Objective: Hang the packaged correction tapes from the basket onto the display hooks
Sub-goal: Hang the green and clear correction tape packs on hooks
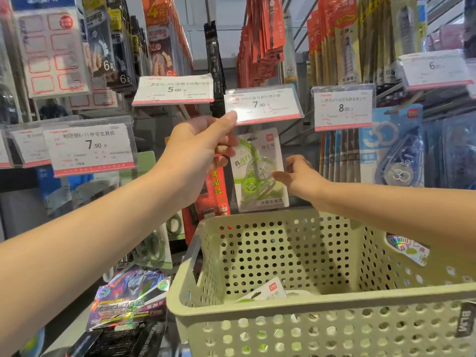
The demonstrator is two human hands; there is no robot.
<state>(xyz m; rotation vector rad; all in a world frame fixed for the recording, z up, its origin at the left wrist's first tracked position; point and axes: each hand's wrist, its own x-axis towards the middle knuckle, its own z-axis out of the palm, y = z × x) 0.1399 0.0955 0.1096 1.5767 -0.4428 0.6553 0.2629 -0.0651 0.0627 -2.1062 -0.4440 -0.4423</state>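
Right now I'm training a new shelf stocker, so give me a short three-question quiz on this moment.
1. True or false: the left hand holds the top corner of the green correction tape pack.
2. Which price tag hangs directly above that pack? A) 5.00 B) 7.90 C) 8.00
3. What is visible in the beige basket?

Key
1. True; its fingers pinch the pack's upper left corner, while the right hand touches the pack's right edge.
2. B, the 7.90 tag.
3. At least one more pack, lying at the bottom; the near wall hides the rest of the floor.
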